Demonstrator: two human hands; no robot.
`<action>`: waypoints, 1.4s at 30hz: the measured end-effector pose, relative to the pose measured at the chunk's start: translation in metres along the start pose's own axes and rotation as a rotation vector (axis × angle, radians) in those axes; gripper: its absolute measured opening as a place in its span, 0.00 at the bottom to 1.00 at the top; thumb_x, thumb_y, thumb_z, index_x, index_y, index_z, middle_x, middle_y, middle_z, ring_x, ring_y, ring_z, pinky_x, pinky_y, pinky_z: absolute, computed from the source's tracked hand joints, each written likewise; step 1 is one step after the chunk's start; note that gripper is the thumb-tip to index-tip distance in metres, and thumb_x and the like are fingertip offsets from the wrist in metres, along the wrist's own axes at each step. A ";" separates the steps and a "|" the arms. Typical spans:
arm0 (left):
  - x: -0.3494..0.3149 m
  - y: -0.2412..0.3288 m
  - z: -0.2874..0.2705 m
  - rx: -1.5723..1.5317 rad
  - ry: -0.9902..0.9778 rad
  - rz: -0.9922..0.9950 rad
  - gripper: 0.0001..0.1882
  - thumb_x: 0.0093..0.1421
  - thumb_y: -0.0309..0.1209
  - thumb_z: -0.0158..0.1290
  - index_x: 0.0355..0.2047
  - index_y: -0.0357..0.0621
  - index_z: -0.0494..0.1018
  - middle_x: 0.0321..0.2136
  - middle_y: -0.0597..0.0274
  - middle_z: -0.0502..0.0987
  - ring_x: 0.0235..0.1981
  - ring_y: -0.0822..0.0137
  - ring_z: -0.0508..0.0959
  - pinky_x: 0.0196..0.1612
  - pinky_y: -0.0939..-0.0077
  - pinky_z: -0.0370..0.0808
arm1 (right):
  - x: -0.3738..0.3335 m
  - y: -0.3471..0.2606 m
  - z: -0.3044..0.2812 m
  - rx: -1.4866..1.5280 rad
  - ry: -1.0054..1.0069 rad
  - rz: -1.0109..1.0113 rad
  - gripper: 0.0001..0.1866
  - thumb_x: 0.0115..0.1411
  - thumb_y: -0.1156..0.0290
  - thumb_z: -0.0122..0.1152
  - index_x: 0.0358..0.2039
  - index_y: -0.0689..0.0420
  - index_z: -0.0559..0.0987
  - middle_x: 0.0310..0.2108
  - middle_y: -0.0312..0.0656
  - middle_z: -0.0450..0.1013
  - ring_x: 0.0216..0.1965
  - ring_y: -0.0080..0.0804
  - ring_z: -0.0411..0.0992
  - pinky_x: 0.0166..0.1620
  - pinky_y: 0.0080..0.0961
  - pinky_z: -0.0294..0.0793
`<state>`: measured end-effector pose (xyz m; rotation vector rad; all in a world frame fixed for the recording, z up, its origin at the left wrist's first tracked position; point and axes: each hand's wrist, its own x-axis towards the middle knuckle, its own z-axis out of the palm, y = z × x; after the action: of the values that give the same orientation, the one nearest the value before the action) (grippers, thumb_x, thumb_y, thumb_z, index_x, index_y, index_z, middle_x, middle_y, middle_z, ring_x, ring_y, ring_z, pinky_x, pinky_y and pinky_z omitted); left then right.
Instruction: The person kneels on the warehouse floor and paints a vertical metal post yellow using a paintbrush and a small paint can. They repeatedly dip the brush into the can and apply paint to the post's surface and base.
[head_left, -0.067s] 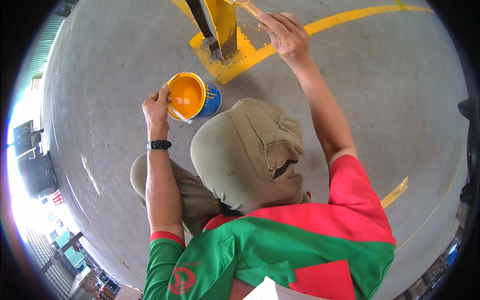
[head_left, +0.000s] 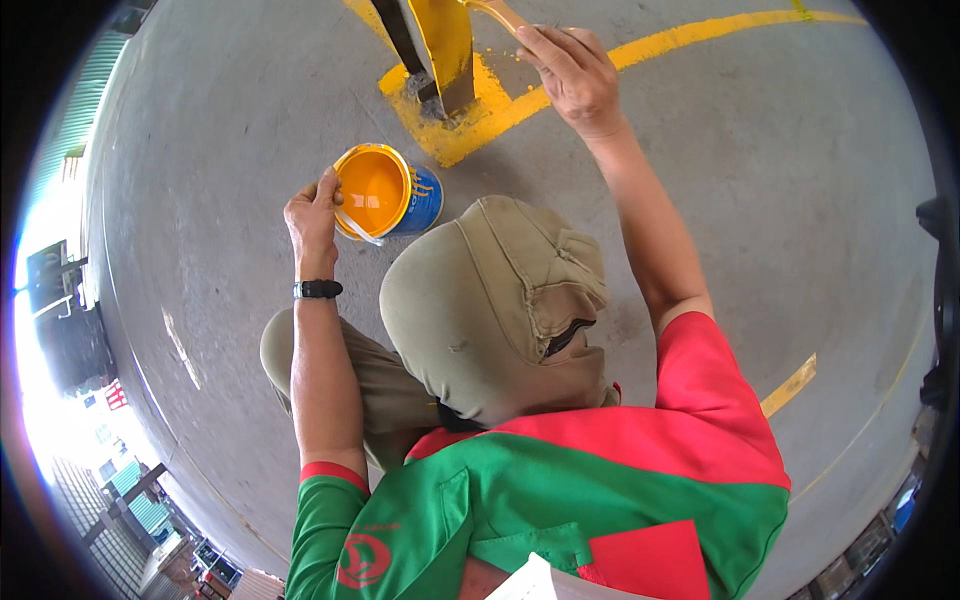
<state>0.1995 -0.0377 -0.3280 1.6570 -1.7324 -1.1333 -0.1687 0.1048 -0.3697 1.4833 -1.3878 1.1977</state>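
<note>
My right hand (head_left: pixel 575 80) is closed round the handle of a paintbrush (head_left: pixel 500 14), held against the upper part of a yellow steel post (head_left: pixel 447 40). The bristles are cut off or hidden at the top edge of the view. At the left, my left hand (head_left: pixel 314 215) grips the paint can (head_left: pixel 425 200) by its rim and pale handle. The can is blue outside, tilted a little toward me, and holds yellow-orange paint (head_left: pixel 372 192). Yellow drips run down its outer side.
Yellow paint surrounds the post's foot (head_left: pixel 450 148), where rough grey concrete shows. A yellow floor line (head_left: pixel 690 40) curves off to the right. My bent knee (head_left: pixel 440 290) is close to the can. A short yellow strip (head_left: pixel 790 385) marks the floor at the right.
The paintbrush has tilted very slightly at the top of the view. My left hand and the can stay where they were.
</note>
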 end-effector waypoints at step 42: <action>-0.018 0.063 0.022 0.041 -0.080 0.369 0.24 0.64 0.48 0.59 0.37 0.34 0.86 0.26 0.55 0.85 0.27 0.64 0.84 0.34 0.69 0.80 | -0.031 -0.127 -0.006 1.026 -0.296 1.753 0.13 0.70 0.64 0.60 0.39 0.62 0.81 0.26 0.40 0.79 0.22 0.22 0.67 0.25 0.21 0.65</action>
<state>0.1489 -0.0198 -0.2846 1.2557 -2.0191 -1.0043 -0.0429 0.1341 -0.3898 0.5767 -2.5538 3.1541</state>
